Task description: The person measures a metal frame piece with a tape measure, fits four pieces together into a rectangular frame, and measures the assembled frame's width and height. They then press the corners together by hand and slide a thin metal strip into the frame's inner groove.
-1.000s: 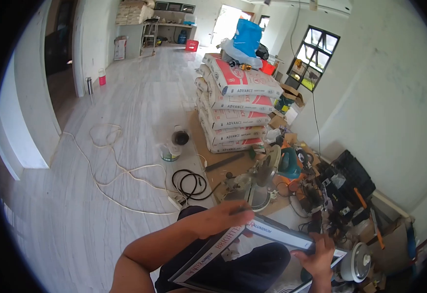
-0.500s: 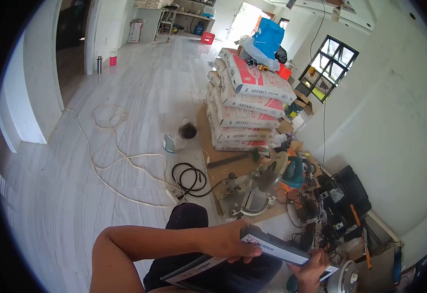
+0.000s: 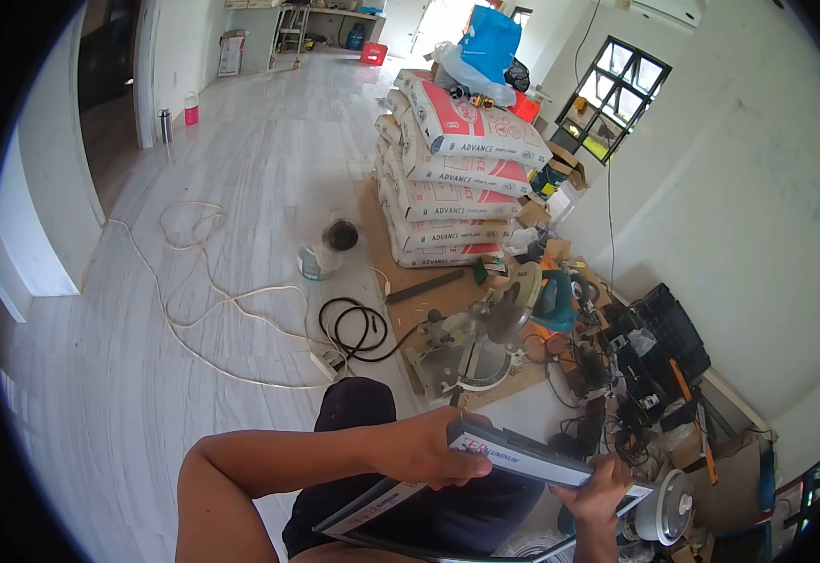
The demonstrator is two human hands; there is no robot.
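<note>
An aluminum frame (image 3: 521,452), dark grey with a white strip printed with lettering, lies across my lap. My left hand (image 3: 435,452) is closed around its near-left corner, thumb pressed on the white strip. Further right along the same side, my right hand (image 3: 595,490) grips the bar with curled fingers. Another side of the frame runs down to the lower left over my dark-clothed legs. Part of the frame is hidden by my hands and the bottom edge of the view.
A miter saw (image 3: 508,319) stands on a brown board ahead. Behind it are stacked cement bags (image 3: 466,178). Cluttered tools and a black case (image 3: 663,338) lie along the right wall. A coiled black cable (image 3: 353,328) and a white extension cord (image 3: 231,298) lie on the floor.
The room has shifted up and left in view as my head moved. Both hands keep their hold on the frame, whose upper-left corner has moved slightly left and up.
</note>
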